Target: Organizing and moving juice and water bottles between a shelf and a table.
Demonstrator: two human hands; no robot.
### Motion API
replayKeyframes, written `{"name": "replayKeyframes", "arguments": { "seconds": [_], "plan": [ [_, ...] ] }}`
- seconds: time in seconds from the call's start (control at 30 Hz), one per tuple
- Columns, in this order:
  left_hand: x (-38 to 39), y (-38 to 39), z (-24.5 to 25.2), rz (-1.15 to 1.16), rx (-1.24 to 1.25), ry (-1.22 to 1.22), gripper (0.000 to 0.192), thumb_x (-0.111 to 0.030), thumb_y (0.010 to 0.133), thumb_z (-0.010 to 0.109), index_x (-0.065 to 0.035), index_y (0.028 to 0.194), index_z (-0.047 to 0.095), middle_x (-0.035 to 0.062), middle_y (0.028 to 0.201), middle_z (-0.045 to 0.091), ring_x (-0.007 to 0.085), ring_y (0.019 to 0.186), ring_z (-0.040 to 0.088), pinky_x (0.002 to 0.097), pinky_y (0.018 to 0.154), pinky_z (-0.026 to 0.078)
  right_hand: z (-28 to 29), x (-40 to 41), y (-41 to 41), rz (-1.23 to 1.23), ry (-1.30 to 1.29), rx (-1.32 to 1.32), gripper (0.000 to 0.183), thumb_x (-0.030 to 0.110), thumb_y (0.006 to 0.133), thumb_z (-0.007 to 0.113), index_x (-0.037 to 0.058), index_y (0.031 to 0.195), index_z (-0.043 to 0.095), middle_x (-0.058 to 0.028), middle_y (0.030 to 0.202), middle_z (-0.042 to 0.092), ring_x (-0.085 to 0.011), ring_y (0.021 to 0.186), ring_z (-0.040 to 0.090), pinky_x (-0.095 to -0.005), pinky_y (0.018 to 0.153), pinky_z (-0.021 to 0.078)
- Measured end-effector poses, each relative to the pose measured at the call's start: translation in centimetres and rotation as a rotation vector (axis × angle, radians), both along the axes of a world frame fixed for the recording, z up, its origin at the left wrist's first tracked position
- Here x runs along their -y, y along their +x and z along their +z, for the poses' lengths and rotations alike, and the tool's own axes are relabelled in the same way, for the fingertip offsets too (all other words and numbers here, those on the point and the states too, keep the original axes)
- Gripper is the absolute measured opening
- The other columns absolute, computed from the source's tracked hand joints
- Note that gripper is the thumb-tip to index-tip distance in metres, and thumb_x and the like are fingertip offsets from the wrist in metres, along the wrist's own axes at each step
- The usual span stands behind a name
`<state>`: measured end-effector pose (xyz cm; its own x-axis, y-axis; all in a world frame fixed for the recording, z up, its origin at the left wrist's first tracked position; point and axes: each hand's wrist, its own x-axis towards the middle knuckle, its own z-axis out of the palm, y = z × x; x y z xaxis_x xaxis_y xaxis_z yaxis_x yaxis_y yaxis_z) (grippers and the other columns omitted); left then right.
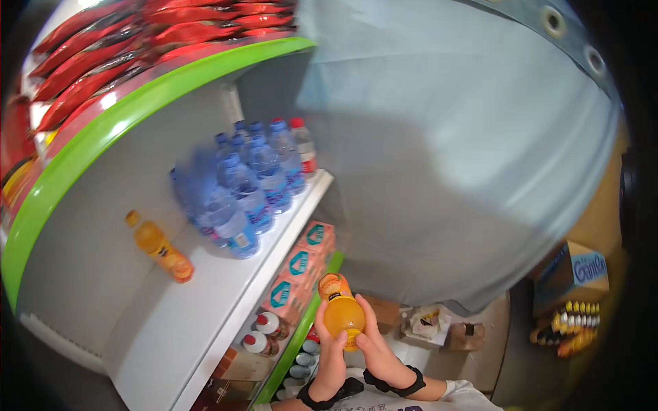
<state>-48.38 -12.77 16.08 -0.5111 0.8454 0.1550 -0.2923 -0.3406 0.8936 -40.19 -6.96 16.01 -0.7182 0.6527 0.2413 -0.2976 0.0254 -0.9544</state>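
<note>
Between both palms I hold an orange juice bottle (343, 314), its cap end toward me and its base pointing away. My left hand (331, 354) presses on its left side, and my right hand (378, 349) grips the right side, with the thumbs near the cap. A second orange juice bottle (160, 249) stands alone on the white shelf (169, 318) to the left. Beside it is a group of clear water bottles (247, 190) with blue caps; the left part of the group is blurred. One red-capped bottle (303, 144) stands at the shelf's far end.
Pink cartons (290, 264) and white jars with red lids (262, 341) sit on a lower shelf. Red packets (180, 31) are stacked above the green shelf edge (128, 110). A grey-blue curtain (411, 154) hangs at the right. Cardboard boxes (578, 272) stand on the floor.
</note>
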Motion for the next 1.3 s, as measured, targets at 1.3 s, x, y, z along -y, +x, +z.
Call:
{"name": "replayKeyframes", "arguments": {
  "seconds": [1.3],
  "plan": [
    [-12.8, 51.6, -17.9, -1.438, -0.335, -0.672, 0.057, -0.057, 0.087, 0.031, -0.0124, 0.122, 0.041, 0.0058, 0.114, 0.047, 0.0183, 0.108, 0.044, 0.0320, 0.089, 0.037, -12.7, 1.0, 49.2, -1.492, -0.727, -0.080, 0.071, 0.040, 0.082, 0.051, -0.0013, 0.131, 0.020, -0.0147, 0.121, 0.039, -0.0214, 0.114, 0.038, -0.0296, 0.094, 0.0316]
  ]
}}
